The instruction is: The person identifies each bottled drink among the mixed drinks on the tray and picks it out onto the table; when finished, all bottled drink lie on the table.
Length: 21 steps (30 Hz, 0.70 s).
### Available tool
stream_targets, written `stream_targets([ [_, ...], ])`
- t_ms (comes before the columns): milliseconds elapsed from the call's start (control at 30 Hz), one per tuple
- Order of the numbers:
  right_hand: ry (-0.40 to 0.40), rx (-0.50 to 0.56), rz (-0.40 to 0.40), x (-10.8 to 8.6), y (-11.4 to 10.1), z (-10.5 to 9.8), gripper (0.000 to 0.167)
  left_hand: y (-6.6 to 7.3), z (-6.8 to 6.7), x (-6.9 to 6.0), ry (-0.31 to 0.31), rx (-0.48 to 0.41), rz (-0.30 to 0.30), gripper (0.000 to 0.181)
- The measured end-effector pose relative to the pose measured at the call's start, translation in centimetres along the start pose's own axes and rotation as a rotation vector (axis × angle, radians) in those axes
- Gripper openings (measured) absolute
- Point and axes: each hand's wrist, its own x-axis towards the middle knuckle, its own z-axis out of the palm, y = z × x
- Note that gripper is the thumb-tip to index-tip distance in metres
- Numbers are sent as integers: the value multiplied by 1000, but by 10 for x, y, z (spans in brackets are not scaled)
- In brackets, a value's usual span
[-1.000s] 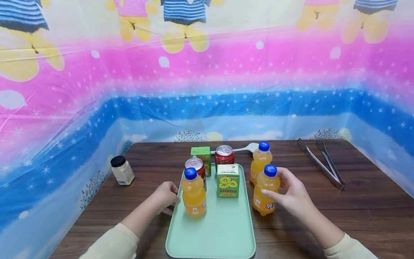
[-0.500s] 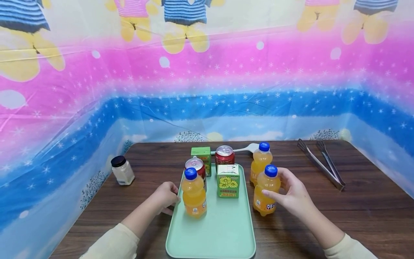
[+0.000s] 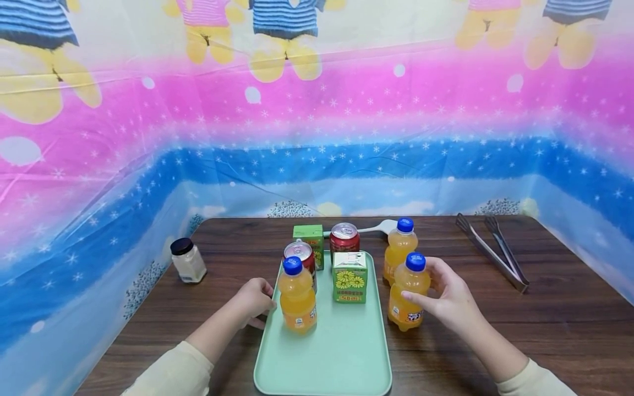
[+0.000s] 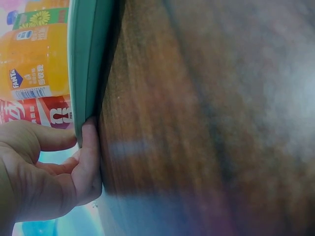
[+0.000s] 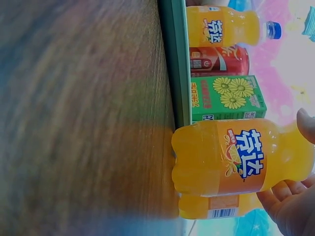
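My left hand (image 3: 253, 301) pinches the left rim of a pale green tray (image 3: 342, 360), thumb on the inner side and fingers outside, as the left wrist view shows. Right of the tray, my right hand (image 3: 454, 300) grips an orange Fanta bottle (image 5: 219, 155) with a blue cap, upright beside the tray's edge. Another orange bottle (image 3: 399, 247) stands just behind it. On the tray stand a third orange bottle (image 3: 297, 300), two red soda cans (image 3: 344, 237), partly hidden, and a green drink carton (image 3: 349, 280) with yellow flowers. A second green carton (image 3: 308, 234) is at the far left corner.
A white spatula (image 3: 383, 226) lies behind the tray, partly covered by a can and carton. Metal tongs (image 3: 495, 253) lie at the back right. A black-lidded jar (image 3: 188, 261) stands at the left of the brown table (image 3: 559, 324). A patterned cloth hangs around the table.
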Motion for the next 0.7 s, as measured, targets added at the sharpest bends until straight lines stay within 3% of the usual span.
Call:
stream_targets([
  [700, -34, -20, 7, -1, -1, -5, 52, 0, -1, -3, -3, 5, 6, 19],
])
